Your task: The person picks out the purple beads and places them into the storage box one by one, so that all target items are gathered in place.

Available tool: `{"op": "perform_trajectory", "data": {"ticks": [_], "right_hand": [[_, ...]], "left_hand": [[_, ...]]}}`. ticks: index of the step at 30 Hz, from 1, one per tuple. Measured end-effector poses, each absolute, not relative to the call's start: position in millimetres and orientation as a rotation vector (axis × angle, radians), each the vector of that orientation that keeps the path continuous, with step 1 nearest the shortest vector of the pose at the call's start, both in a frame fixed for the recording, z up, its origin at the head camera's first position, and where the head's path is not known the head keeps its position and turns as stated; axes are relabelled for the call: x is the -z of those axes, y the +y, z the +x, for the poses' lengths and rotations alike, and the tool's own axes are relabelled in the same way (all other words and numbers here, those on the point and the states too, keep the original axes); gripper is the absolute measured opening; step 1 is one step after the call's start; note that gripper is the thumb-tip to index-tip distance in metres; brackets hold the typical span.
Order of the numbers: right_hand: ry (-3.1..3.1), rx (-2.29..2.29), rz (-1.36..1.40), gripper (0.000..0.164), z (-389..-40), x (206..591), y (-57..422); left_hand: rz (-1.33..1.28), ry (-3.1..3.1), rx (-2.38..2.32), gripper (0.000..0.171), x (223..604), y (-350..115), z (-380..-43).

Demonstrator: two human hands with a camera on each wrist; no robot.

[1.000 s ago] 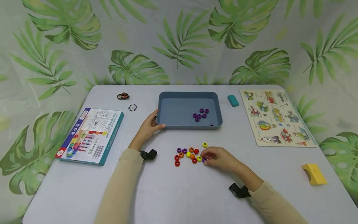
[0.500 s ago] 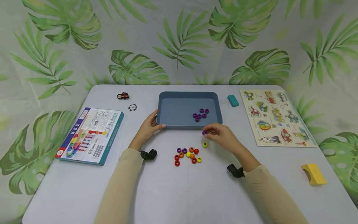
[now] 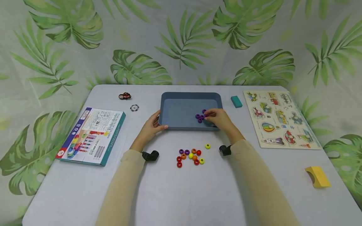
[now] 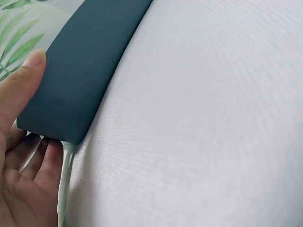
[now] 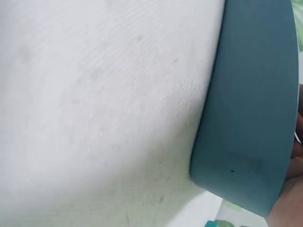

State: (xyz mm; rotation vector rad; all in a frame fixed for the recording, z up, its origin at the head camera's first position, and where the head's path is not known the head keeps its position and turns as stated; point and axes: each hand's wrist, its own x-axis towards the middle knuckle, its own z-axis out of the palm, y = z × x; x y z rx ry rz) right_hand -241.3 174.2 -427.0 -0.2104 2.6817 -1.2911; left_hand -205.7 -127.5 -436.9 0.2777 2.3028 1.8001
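Observation:
A shallow blue-grey tray lies at the back middle of the table. My left hand grips its front left corner, thumb along the front wall and fingers against the side, as the left wrist view shows up close. Over the front wall reaches my right hand, fingertips down among several purple beads inside the tray. It pinches a purple bead, mostly covered by the fingers. In the right wrist view the tray's wall hides most of that hand.
Several red, orange, yellow and purple beads lie in front of the tray, with a single yellow bead apart. Around them are a boxed toy, poker chip, small figure, teal block, picture puzzle board and yellow arch block.
My right hand has picked up a purple bead from beside the loose pile and carried it forward over the front wall into the tray. The left hand has stayed at the tray's corner.

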Motion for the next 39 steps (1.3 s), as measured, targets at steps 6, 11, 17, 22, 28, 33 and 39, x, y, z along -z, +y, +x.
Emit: {"op": "perform_trajectory", "data": {"ticks": [6,11,17,22,28,33,39], "right_hand": [[2.688,1.155,-0.216,0.02,-249,430,170],[2.701,1.135,-0.231,0.021,-247,429,168],[2.665,1.272,-0.308,0.027,-234,418,161],[2.549,1.446,-0.6,0.028,-207,397,144],[2.398,1.449,-0.746,0.026,-175,393,124],[2.294,1.324,-0.736,0.028,-169,421,122],[2.226,1.199,-0.67,0.021,-167,441,121]], "left_hand": [[0.3,2.31,-1.8,0.078,437,-128,-206],[0.288,2.309,-1.793,0.078,436,-128,-205],[0.268,2.315,-1.784,0.077,434,-127,-204],[0.262,2.313,-1.789,0.077,434,-128,-204],[0.268,2.318,-1.786,0.077,435,-127,-204],[0.266,2.317,-1.791,0.078,436,-127,-204],[0.283,2.303,-1.8,0.078,437,-127,-205]]}}
